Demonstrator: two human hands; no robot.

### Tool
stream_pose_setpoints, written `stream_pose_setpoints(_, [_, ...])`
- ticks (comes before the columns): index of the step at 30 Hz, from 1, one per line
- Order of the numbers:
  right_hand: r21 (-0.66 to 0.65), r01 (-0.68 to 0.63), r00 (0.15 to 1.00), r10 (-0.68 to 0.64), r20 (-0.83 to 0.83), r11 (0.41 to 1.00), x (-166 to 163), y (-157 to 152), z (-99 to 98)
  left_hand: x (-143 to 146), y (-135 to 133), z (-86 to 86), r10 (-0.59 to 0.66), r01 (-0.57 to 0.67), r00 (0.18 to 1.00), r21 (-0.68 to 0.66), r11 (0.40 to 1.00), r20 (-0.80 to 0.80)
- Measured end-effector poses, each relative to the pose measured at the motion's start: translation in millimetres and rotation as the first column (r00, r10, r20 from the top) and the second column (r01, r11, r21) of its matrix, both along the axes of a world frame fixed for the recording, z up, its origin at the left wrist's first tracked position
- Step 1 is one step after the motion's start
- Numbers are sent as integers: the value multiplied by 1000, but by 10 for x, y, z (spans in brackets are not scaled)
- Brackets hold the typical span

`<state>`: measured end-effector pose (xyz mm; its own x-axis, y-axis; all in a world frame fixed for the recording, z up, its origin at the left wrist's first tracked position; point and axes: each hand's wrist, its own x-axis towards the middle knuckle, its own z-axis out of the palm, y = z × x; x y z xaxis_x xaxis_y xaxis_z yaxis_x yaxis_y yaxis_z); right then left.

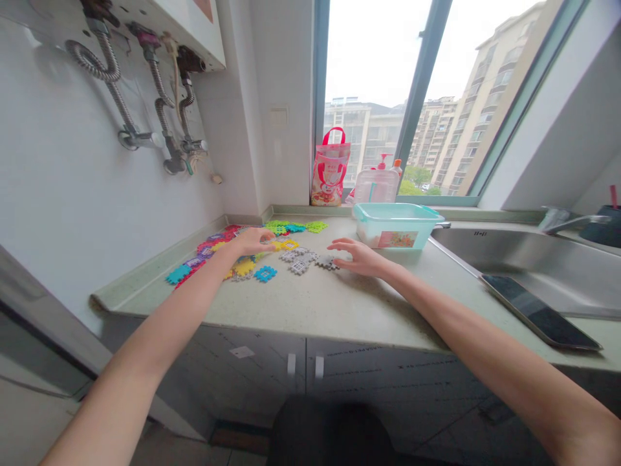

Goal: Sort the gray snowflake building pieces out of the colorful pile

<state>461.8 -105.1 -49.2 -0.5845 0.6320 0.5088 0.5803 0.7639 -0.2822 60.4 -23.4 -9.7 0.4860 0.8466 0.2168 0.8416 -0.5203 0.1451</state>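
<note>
Two bare forearms (179,330) reach in from the lower corners, out over a pale green counter (272,317). Behind it stands a tall window (378,52), and to the right a steel sink (514,252) is set into the top. Near the sink's left end sits a mint-green tub (363,226) with a picture label on its front. On the sill behind is a pink and red bag (330,175); a dark phone (538,310) lies along the sink's near edge.

The right hand (363,259) is spread, its fingertips just beside the grey pieces (297,264); I cannot tell whether they touch. The left hand (250,242) arches over the yellow pieces (244,266), and whether it pinches one I cannot tell. Purple pieces (208,248) lie toward the wall, green pieces (316,226) farther back, and one blue piece (259,276) lies at the near edge of the spread.
</note>
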Motion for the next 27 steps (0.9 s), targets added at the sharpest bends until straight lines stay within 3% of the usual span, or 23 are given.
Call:
stream_pose_setpoints(5, [267,-24,991,-12,134,963,-209,-165,76,-166,-116,232,77,-77,997,27,997,9])
stream_pose_setpoints(9, [337,-185,960,97,263,923,-770,-354,124,-211,-236,345,142,-143,990,-24,989,-16])
stream_pose_setpoints(13, [347,-333,924,230,306,877,-1686,-487,102,-242,-252,276,107,-107,994,-89,990,-5])
stream_pose_setpoints(16, [343,-310,931,211,297,887,-2288,-548,97,-295,-179,169,61,-60,998,-170,984,1])
stream_pose_setpoints(18, [326,-300,930,200,307,896,-2499,-570,91,-350,-123,121,36,-41,999,-242,969,-27])
stream_pose_setpoints(21, [292,-301,929,210,303,908,-2506,-626,69,-449,-70,99,7,-25,998,-303,953,-60])
stream_pose_setpoints(27, [146,-295,946,267,187,944,-2030,-1006,21,-515,-100,133,34,-42,999,-334,942,-31])
